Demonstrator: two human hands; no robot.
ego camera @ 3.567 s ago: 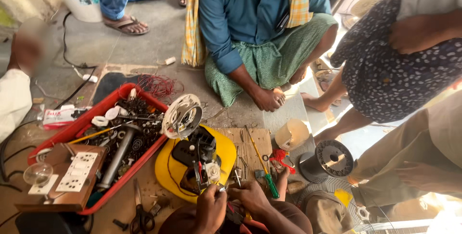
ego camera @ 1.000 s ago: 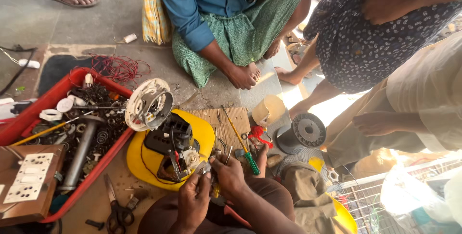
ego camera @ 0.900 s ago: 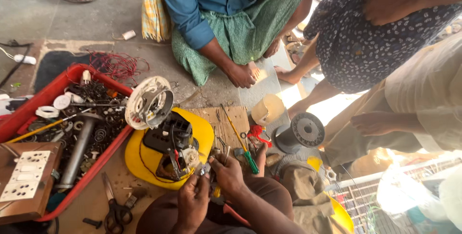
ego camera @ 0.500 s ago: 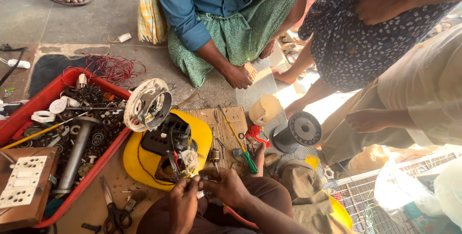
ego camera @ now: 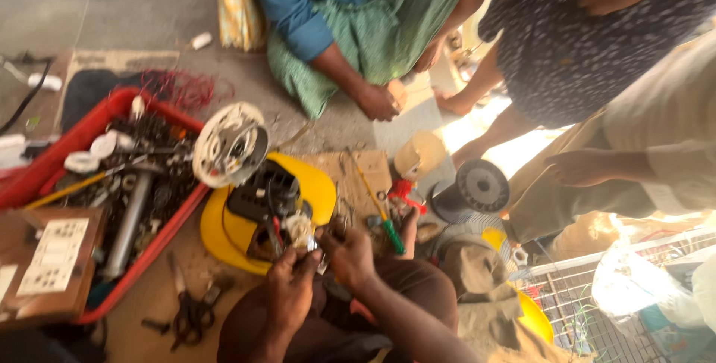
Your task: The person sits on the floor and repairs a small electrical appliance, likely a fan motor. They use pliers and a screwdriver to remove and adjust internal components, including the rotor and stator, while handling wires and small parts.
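Between the two hands, over the lap: small metal part point(ego camera: 312, 252), shiny, blurred; exact shape and long axis cannot be told.
Left hand point(ego camera: 289, 288): fingers curled shut on the small metal part from the left.
Right hand point(ego camera: 349, 252): fingers pinched on the same part from the right, touching the left-hand fingertips.
Just beyond the grip: black motor block point(ego camera: 265, 195), boxy, hard plastic or metal, sitting on a yellow round housing point(ego camera: 220, 229), smooth plastic.
Beyond-left of grip: white round cover point(ego camera: 229, 144), disc-shaped, tilted up on edge against the motor.
Right of grip: green-handled screwdriver point(ego camera: 382, 217), long axis running away from the person, handle end nearer.
Further right: black wire spool point(ego camera: 477, 186), round flange facing the camera.
Left of grip: red tray point(ego camera: 160, 236), plastic, full of dark metal scrap.
Near-left on floor: scissors point(ego camera: 190, 311), dark metal.
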